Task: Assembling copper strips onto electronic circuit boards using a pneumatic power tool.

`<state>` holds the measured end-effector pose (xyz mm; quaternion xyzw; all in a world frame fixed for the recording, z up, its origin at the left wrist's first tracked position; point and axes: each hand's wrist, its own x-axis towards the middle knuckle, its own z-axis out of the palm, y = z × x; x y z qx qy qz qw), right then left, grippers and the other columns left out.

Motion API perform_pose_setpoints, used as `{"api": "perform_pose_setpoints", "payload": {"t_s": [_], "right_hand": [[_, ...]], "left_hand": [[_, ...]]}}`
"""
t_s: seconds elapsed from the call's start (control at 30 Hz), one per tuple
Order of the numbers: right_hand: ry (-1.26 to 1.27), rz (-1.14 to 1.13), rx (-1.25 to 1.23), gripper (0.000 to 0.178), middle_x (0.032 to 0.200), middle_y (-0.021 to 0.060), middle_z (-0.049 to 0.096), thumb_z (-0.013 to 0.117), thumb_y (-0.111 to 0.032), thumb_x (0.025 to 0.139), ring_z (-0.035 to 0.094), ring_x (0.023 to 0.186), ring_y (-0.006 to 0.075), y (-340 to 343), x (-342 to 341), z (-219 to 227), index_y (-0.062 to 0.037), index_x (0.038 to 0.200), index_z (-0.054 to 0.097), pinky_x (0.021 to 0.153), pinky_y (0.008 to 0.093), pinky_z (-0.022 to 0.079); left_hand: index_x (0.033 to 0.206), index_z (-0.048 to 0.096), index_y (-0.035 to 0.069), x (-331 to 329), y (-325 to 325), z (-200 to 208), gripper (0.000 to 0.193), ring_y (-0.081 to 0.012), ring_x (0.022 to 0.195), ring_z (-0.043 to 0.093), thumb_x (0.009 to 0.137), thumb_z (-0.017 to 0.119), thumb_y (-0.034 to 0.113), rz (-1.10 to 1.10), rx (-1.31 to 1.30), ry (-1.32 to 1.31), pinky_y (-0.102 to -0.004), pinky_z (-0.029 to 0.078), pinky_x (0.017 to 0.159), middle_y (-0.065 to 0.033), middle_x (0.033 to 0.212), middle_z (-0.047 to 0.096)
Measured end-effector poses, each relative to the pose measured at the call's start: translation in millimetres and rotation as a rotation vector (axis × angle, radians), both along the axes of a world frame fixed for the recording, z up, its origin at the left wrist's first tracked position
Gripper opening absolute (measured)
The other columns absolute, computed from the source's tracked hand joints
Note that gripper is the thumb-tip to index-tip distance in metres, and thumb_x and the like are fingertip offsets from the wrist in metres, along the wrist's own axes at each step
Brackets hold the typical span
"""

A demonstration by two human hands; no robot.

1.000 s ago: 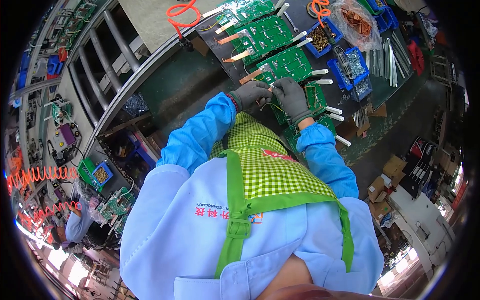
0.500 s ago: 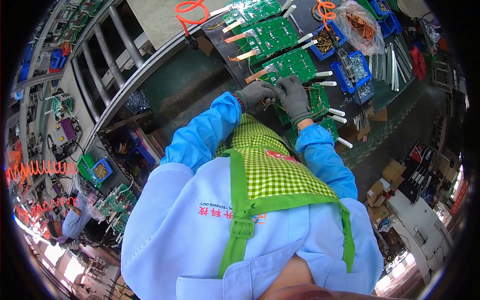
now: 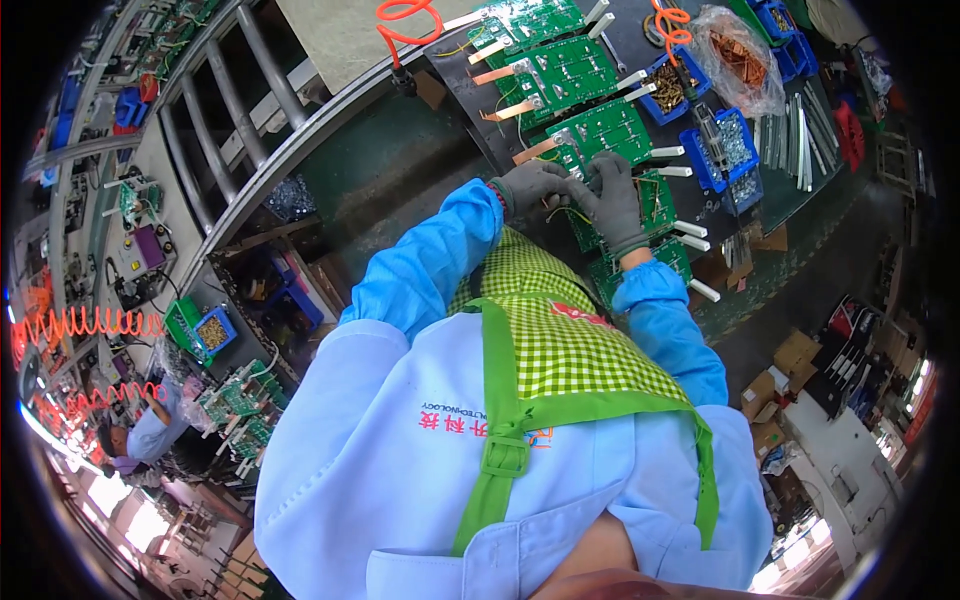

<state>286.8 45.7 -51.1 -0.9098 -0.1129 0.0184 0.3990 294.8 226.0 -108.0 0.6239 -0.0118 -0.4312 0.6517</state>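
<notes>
My gloved left hand and gloved right hand meet at the near edge of a green circuit board. The fingers of both are bent together in a pinch, and whatever lies between them is too small or hidden to make out. A thin yellow-green wire curves out just below the fingertips. Beyond my hands lies another green board, with a copper strip sticking out on its left and a white post on its right. My right hand partly covers the board beneath it.
More boards lie in a row farther off. On the right stand blue bins of brass screws and silvery hardware, with a power screwdriver across one. Beyond are a bag of copper parts and metal strips. A roller conveyor runs left.
The whole view has shifted slightly, so the bench and both hands appear farther right. My hands stay close together at the same board, with the right fingers bent a little differently.
</notes>
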Motion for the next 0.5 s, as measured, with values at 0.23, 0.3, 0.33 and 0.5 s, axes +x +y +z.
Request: {"api": "perform_pose_setpoints", "payload": {"t_s": [0.23,0.3,0.33,0.5], "right_hand": [[-0.02,0.085,-0.143,0.026,0.112,0.0168,0.056,0.065,-0.029,0.084,0.058,0.099,0.0334,-8.2,-14.0,-3.4,-0.0041,0.092,0.063,0.08,0.0406,0.05],[-0.069,0.023,-0.071,0.026,0.11,0.0172,0.057,0.065,-0.028,0.084,0.059,0.096,0.0338,-5.2,-12.1,-5.2,-0.0038,0.091,0.064,0.08,0.0402,0.049],[-0.122,0.047,-0.115,0.026,0.109,0.0169,0.058,0.066,-0.028,0.083,0.059,0.095,0.0339,-5.2,-11.7,-4.9,-0.004,0.091,0.064,0.08,0.04,0.049],[-0.114,0.096,-0.265,0.023,0.107,0.0157,0.059,0.065,-0.026,0.083,0.059,0.095,0.0336,-22.5,-23.4,8.4,-0.0052,0.092,0.063,0.081,0.0403,0.049]], "left_hand": [[0.098,0.065,0.005,-0.4,0.7,-14.7,0.019,-0.0164,0.084,0.06,0.08,0.06,0.004,-0.203,0.135,-0.631,-0.0292,0.049,0.073,-0.006,0.096,0.061],[0.099,0.065,0.004,1.9,2.0,-14.7,0.019,-0.017,0.085,0.06,0.08,0.061,0.005,-0.216,0.148,-0.71,-0.0305,0.049,0.075,-0.0071,0.097,0.061],[0.099,0.064,0.003,-0.9,2.0,-13.8,0.019,-0.0176,0.087,0.06,0.08,0.061,0.006,-0.227,0.155,-0.782,-0.0318,0.049,0.076,-0.0081,0.098,0.061],[0.103,0.062,0.002,-7.5,3.1,-30.8,0.024,-0.0188,0.087,0.061,0.081,0.065,0.01,-0.085,-0.052,-0.574,-0.0294,0.05,0.073,-0.0112,0.096,0.061]]}}
